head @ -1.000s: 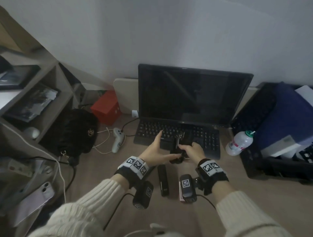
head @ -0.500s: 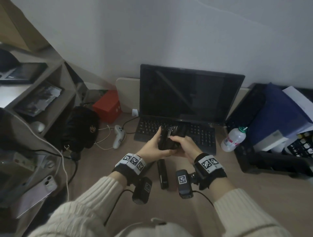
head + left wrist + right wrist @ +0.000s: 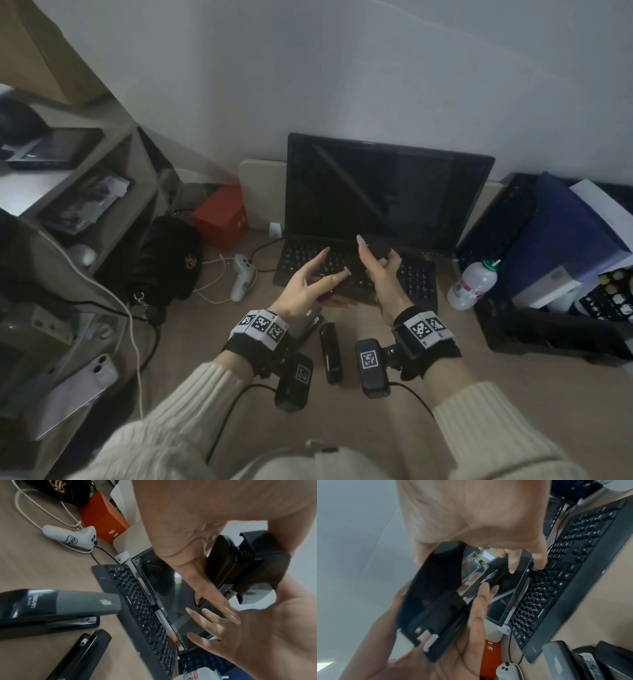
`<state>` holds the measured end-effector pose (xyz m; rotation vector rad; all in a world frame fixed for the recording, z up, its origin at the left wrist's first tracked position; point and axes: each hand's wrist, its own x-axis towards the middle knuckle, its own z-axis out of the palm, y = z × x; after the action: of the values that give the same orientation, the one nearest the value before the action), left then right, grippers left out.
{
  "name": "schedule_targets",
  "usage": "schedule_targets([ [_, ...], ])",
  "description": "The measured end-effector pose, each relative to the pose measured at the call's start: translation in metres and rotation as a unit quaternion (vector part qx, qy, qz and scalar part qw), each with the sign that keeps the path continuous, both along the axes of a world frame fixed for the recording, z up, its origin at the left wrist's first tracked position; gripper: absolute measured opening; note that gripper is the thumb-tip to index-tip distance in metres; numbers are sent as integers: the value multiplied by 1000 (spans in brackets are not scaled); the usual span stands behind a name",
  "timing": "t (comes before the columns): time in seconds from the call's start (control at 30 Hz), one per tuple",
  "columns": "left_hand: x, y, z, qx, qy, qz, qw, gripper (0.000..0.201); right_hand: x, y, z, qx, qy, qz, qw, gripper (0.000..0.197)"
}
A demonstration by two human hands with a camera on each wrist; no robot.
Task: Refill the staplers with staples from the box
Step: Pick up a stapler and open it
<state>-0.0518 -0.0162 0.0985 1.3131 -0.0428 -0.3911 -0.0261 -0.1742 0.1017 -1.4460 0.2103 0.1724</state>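
Fingers (image 3: 204, 586) of the left hand (image 3: 185, 520), seen from the left wrist, clamp the black stapler (image 3: 240, 563) above the keyboard (image 3: 137, 601); the right hand (image 3: 267, 635) beside it spreads wide, gripping nothing. From the right wrist its lid (image 3: 429, 580) looks swung open, blurred. Rigid, slick, probably light: hold the body's sides. From the head, hands hide it; no staple box shows.

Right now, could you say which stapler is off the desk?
The opened stapler gripped in the left hand; the grey-topped stapler and slim black stapler lie on the desk.
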Motion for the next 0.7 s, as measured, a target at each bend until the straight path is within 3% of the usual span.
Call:
schedule_targets([
  [0.17, 2, 1, 7, -17, 6, -20, 1000, 83, 2, -5, 8, 1, 19, 28, 999, 78],
  [0.23, 2, 1, 8, -27, 9, -18, 999, 78, 1, -2, 10, 1, 14, 13, 1000, 74],
  [0.37, 2, 1, 14, -30, 8, -26, 999, 89, 1, -1, 12, -2, 15, 3, 1000, 59],
  [0.7, 4, 3, 17, -16, 6, -26, 999, 66, 1, 1, 14, 11, 44, -8, 999, 58],
])
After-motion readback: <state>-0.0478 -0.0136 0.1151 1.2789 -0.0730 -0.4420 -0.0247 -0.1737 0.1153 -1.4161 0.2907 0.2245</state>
